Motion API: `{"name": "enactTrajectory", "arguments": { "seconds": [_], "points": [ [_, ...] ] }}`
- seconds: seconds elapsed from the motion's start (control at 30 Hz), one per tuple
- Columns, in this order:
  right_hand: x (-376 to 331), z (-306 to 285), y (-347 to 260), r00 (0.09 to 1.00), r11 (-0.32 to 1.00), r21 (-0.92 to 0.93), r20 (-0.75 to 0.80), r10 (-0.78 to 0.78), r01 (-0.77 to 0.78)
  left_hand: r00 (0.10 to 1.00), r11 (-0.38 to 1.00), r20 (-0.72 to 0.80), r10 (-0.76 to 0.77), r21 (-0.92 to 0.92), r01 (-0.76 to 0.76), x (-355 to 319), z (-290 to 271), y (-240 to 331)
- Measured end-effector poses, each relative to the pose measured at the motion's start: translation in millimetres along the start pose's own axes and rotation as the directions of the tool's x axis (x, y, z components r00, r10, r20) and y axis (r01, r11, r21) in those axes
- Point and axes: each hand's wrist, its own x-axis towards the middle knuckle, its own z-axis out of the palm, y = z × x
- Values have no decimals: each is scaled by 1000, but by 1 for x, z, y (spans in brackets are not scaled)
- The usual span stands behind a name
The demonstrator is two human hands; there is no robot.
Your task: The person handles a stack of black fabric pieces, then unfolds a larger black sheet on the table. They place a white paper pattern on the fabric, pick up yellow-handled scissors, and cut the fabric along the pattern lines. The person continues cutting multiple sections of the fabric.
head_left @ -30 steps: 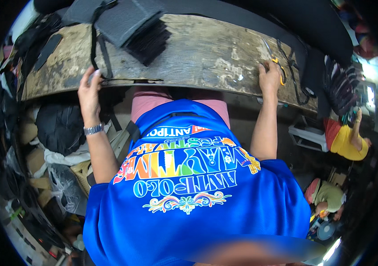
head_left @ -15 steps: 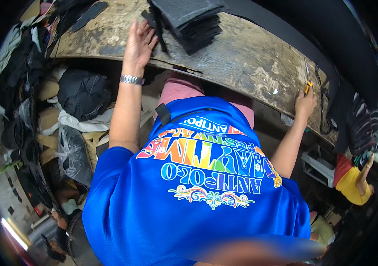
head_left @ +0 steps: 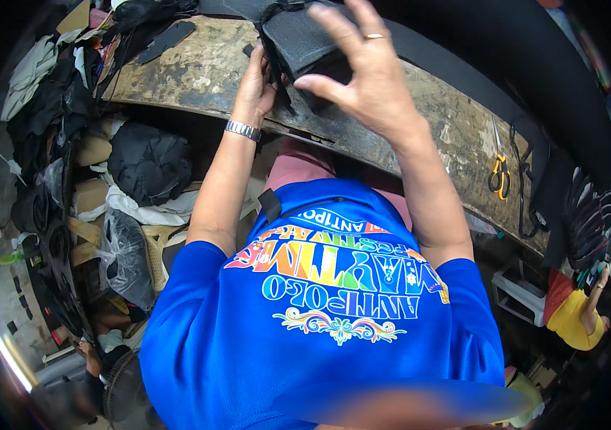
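Observation:
A stack of black fabric pieces (head_left: 302, 43) lies on a worn wooden worktable (head_left: 198, 72) in front of me. My left hand (head_left: 254, 84), with a metal watch on its wrist, grips the stack's left edge, its fingertips hidden behind the fabric. Just above the stack's right side hovers my right hand (head_left: 366, 75), a ring on one finger, fingers spread and the thumb touching the black fabric. My blue printed shirt fills the lower middle of the view.
Yellow-handled scissors (head_left: 497, 175) lie on the table's right part. Heaps of black fabric (head_left: 151, 161), plastic bags (head_left: 122, 251) and scraps crowd the floor on the left. A white stool (head_left: 517, 297) and another person in a yellow shirt (head_left: 570, 315) are at lower right.
Both hands left the table's front edge and came together at the black stack. The right hand travelled from beside the scissors leftward to it.

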Motion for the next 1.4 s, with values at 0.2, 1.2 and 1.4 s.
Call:
{"name": "enactTrajectory", "arguments": {
  "seconds": [0.2, 1.2, 1.4],
  "points": [
    [-33, 6, 31, 988, 968, 228, 130, 81, -109, 982, 994, -175, -68, -101, 51, 15, 2, -4],
    [-77, -67, 31, 976, 939, 294, 173, 132, -179, 955, 956, 222, -196, -175, 237, -12, 60, -50],
    [-81, -77, 32, 987, 957, 245, 92, 134, -153, 963, 964, 196, -184, -154, 215, -27, 70, -35]
  ]
}}
